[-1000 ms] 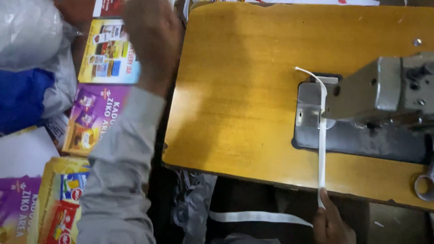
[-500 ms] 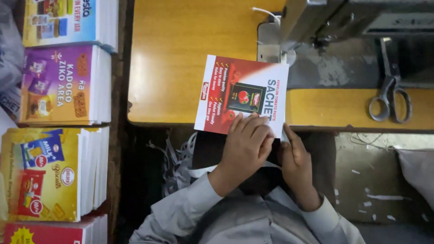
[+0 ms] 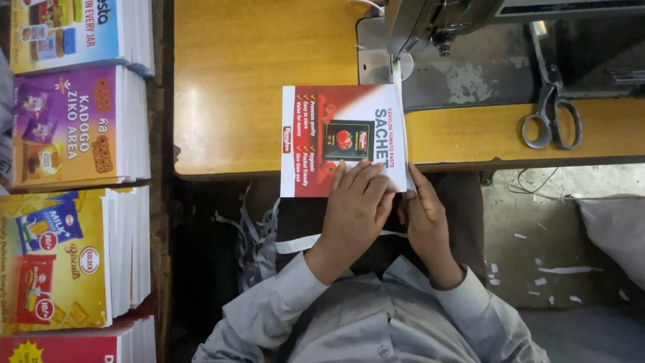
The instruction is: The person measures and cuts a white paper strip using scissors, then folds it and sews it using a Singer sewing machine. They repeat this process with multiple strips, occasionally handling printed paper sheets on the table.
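A red and white printed card [image 3: 329,138] lies flat on the wooden sewing table [image 3: 235,87], its near part overhanging the table's front edge. My left hand [image 3: 353,208] lies on the card's near edge, fingers spread flat on it. My right hand [image 3: 423,212] pinches the card's right near corner, beside a white tape strip [image 3: 402,101] that runs along the card's right side up to the sewing machine [image 3: 430,23]. Another length of white tape [image 3: 299,243] crosses my lap below the hands.
Metal scissors [image 3: 551,114] lie on the table to the right of the machine. Stacks of printed cards stand on the left: purple [image 3: 67,128], yellow [image 3: 54,259] and red [image 3: 60,346]. White tape scraps [image 3: 252,228] hang below the table edge. A white sack [image 3: 615,228] lies on the floor at right.
My left hand came back from the stacks on the left with a red and white card. The card now lies at the machine, and both hands hold its near edge.
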